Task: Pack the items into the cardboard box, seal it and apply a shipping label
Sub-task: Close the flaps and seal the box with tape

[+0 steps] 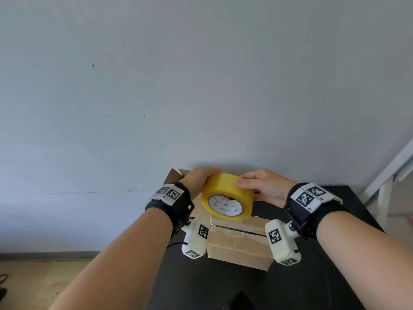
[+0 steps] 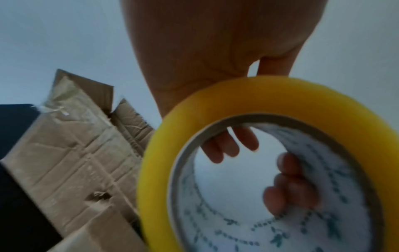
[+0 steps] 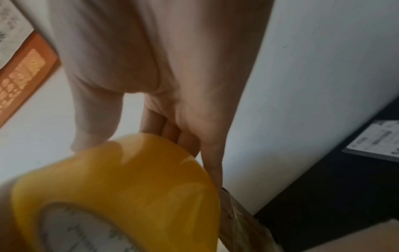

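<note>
A yellow roll of packing tape (image 1: 225, 193) with a white printed core is held up over the cardboard box (image 1: 239, 247). My left hand (image 1: 196, 180) grips its left side, with fingertips (image 2: 226, 145) curling over the far rim. My right hand (image 1: 261, 184) holds the right side, thumb on the yellow outer face and fingers (image 2: 289, 184) hooked into the core. The box (image 2: 71, 153) sits on the black table, worn and creased, with old tape on it. Its front flaps are folded down with a dark gap between them. A rear left flap (image 1: 173, 175) stands up.
The black table (image 1: 201, 283) stands against a pale wall. A white printed sheet (image 3: 375, 141) lies on the table to the right of the box. A white frame (image 1: 388, 175) leans at the far right. A small dark object (image 1: 240, 298) lies near the table's front edge.
</note>
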### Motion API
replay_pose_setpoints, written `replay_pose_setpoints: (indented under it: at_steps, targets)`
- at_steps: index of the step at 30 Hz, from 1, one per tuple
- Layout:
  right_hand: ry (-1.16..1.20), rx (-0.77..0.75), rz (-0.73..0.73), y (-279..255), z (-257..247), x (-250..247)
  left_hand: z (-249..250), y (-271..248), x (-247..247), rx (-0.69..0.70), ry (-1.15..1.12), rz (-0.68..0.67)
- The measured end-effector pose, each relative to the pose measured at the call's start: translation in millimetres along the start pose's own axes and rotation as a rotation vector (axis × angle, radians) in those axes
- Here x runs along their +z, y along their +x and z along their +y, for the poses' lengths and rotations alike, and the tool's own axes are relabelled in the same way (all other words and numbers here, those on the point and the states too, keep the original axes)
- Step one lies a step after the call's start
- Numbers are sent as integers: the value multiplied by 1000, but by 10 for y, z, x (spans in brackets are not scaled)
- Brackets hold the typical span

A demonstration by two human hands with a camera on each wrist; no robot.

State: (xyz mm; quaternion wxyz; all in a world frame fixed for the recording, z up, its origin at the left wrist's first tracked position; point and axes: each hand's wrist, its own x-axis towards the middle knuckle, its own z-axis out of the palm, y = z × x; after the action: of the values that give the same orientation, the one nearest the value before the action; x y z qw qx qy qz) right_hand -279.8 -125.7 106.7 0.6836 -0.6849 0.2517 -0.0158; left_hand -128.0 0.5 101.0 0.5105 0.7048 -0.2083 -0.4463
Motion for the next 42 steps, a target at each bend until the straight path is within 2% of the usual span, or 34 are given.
replay_pose_setpoints:
  at_steps: [3, 6, 10, 16, 19, 23, 25, 29, 32, 36, 42]
  targets:
    - [24, 11, 25, -8, -8, 31, -92, 60, 8, -2, -17, 36]
    - [-72, 18, 16, -3, -24, 90, -45, 70, 102, 30, 137, 77]
    - [-33, 26, 33, 4, -47, 52, 60, 12, 139, 72, 251, 44]
    - [-121, 31, 50, 44, -65, 44, 163, -41, 193, 123, 419, -1]
    - [10, 45, 31, 24, -77, 39, 168, -32, 175, 122, 408, 21]
    - [118, 36, 56, 5, -61, 33, 87, -24, 101, 107, 241, 76]
    - [65, 40, 64, 10, -64, 66, 59, -16, 109, 94, 242, 79]
    - [-170, 57, 44, 42, -62, 131, 111, -19, 216, 124, 398, -17]
    - [-51, 64, 28, 47, -56, 115, 104, 3, 185, 123, 363, -4]
    - [110, 67, 48, 7, -50, 72, 33, 46, 98, 53, 199, 61]
    - [32, 76, 76, 30, -44, 96, 63, 45, 150, 77, 324, 57]
